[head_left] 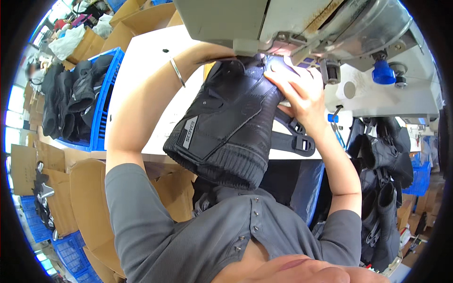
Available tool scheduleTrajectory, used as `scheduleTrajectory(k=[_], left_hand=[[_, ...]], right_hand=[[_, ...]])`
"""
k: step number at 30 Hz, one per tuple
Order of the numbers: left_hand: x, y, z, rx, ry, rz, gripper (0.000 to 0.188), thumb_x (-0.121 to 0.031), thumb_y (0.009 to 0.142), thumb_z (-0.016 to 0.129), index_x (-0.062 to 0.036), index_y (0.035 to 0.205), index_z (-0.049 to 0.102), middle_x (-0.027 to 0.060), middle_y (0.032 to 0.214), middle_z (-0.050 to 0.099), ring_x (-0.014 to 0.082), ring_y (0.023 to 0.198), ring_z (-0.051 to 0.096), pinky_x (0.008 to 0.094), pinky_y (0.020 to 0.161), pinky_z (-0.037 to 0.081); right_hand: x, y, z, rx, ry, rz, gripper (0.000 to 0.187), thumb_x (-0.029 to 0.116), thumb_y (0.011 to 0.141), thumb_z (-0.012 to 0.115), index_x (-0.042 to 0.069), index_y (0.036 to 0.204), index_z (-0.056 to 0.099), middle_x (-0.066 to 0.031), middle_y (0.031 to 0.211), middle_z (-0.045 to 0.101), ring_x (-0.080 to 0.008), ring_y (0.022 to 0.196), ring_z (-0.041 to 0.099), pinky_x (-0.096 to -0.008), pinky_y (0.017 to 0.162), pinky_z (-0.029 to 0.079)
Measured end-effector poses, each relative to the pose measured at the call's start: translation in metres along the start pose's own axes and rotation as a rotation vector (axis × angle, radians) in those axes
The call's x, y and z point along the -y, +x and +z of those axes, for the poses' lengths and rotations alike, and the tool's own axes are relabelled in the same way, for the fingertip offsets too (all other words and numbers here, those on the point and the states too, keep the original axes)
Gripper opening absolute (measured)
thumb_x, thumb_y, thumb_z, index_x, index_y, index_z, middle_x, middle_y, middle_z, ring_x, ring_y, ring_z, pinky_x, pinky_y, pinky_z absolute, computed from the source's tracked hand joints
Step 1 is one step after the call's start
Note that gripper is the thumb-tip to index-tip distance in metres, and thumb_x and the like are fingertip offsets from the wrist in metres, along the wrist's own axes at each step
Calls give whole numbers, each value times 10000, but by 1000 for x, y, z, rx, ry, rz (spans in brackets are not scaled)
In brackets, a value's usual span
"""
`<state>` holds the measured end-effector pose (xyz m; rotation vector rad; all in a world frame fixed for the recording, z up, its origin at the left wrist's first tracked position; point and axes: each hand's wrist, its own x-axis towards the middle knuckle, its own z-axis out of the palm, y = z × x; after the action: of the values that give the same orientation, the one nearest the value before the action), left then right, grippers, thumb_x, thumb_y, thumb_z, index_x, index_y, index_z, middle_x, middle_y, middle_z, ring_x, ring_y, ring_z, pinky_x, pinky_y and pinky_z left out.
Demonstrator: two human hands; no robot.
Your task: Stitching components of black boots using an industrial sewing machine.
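A black boot upper (226, 122) with a ribbed cuff lies under the sewing machine head (283, 28), its cuff end toward me. My right hand (302, 92) is closed on its far right edge, fingers bent over the dark material near the lit sewing area. My left forearm (146, 89), with a bracelet (177, 73) on it, reaches around the far left of the upper. The left hand itself is hidden behind the upper and the machine head, so its fingers do not show. Black buckle straps (299, 141) hang off the upper's right side, below my right hand.
A blue crate (101, 127) of black boot uppers stands to the left of the white table (146, 52). More black boot uppers (387, 198) hang at the right. Cardboard boxes (89, 203) stand at lower left. A blue knob (383, 71) sticks out below the machine.
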<state>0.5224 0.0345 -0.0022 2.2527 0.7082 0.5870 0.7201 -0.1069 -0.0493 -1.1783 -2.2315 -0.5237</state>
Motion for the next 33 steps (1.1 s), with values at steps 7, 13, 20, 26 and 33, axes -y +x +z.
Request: scheduleTrajectory(k=[7, 13, 20, 26, 33], left_hand=[[37, 7, 10, -62, -54, 318, 241, -134, 913, 516, 20, 1081, 594, 65, 755, 627, 30, 578, 564, 173, 478, 475], [52, 7, 15, 5, -201, 276, 296, -130, 916, 494, 61, 1140, 529, 84, 773, 621, 63, 531, 578, 151, 367, 422], [40, 5, 11, 31, -222, 1, 503, -261, 747, 732, -6, 1153, 580, 140, 1062, 622, 195, 931, 602, 297, 790, 508], [17, -2, 3, 137, -165, -157, 440, -233, 799, 683, -5, 1160, 577, 122, 1073, 621, 165, 910, 614, 258, 786, 508], [-5, -13, 2, 76, -379, -229, 396, -62, 728, 634, -43, 1122, 601, 77, 1040, 614, 152, 935, 568, 252, 796, 474]], right_hand=[[0, -3, 5, -49, -15, 9, 769, 299, 481, 765, 269, 1221, 556, 46, 1173, 576, -158, 924, 594, -475, 879, 341], [-8, -3, -3, 24, 71, 67, 656, 247, 546, 784, 227, 1176, 603, 18, 1128, 586, -209, 980, 572, -465, 912, 341], [-63, 16, -13, 460, 302, 782, 437, 211, 767, 723, 23, 1134, 578, -104, 1048, 630, -206, 992, 582, -337, 853, 466], [-99, 6, 32, 329, 737, 709, 549, 355, 714, 752, 52, 1137, 578, -113, 1103, 623, -230, 1019, 588, -358, 886, 482], [-102, 3, 45, 256, 830, 575, 562, 367, 794, 669, 52, 1228, 502, -131, 1208, 559, -253, 1100, 538, -383, 930, 461]])
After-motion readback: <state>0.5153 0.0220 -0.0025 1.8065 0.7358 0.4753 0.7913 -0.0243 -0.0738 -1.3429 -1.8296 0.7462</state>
